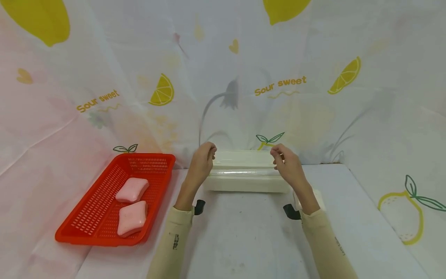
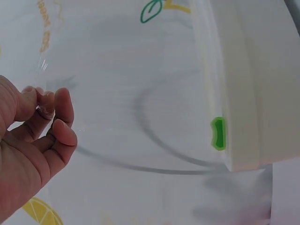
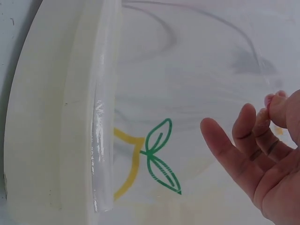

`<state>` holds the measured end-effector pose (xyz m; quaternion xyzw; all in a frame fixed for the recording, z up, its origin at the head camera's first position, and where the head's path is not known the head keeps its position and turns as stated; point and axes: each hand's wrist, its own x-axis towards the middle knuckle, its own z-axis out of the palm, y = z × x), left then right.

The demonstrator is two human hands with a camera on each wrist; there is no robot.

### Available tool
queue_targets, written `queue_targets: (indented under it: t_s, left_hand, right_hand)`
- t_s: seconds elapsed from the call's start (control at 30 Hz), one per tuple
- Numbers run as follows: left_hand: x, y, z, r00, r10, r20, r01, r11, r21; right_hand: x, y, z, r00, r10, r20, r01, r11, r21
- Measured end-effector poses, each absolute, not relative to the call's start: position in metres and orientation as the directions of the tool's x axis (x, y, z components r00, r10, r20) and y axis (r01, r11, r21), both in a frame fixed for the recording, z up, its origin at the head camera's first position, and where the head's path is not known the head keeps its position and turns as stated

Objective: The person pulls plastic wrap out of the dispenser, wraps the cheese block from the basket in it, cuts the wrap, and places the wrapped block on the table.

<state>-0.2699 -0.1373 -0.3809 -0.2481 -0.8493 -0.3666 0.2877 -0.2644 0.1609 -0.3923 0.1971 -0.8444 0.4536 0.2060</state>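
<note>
A white cling film dispenser box (image 1: 247, 184) lies crosswise at the back of the table, its lid (image 1: 240, 157) raised behind a shiny roll of film (image 1: 247, 172). Above its left end, my left hand (image 1: 202, 163) pinches a corner of the clear cling film (image 2: 43, 65) between thumb and forefinger. My right hand (image 1: 288, 164) pinches the film at the other end, its other fingers loosely spread in the right wrist view. Between the hands the film is nearly invisible. In the left wrist view a green piece (image 2: 218, 134) shows on the box's end.
On the left stands a red perforated basket (image 1: 162, 197) with two pink pillow-shaped pieces, probably soap (image 1: 132, 190). A white object (image 1: 319, 198) lies partly hidden under the right wrist. A lemon-printed cloth (image 1: 216, 77) hangs close behind the box.
</note>
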Motion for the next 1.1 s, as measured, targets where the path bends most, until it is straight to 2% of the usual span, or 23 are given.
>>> queue_targets:
  t_s: [0.17,0.3,0.57,0.83,1.1]
  left_hand:
    - [-0.269,-0.136,-0.374,-0.686,0.201,0.700,0.646,0.611,0.457]
    - [-0.268,-0.134,-0.362,-0.642,0.197,0.741,0.676,0.603,0.424]
    - [-0.264,-0.134,-0.341,-0.611,0.182,0.771,0.690,0.601,0.405]
    - [-0.258,-0.131,-0.320,-0.540,0.176,0.823,0.720,0.603,0.343]
    - [-0.253,-0.132,-0.307,-0.512,0.159,0.844,0.725,0.607,0.326]
  right_hand:
    - [-0.264,0.161,-0.385,-0.838,-0.130,0.530,-0.525,0.455,-0.719]
    - [-0.264,0.160,-0.373,-0.812,-0.119,0.571,-0.558,0.445,-0.701]
    - [-0.258,0.159,-0.351,-0.797,-0.106,0.594,-0.574,0.438,-0.692]
    - [-0.254,0.159,-0.330,-0.751,-0.098,0.653,-0.624,0.431,-0.652]
    - [-0.247,0.158,-0.316,-0.722,-0.088,0.687,-0.654,0.411,-0.635]
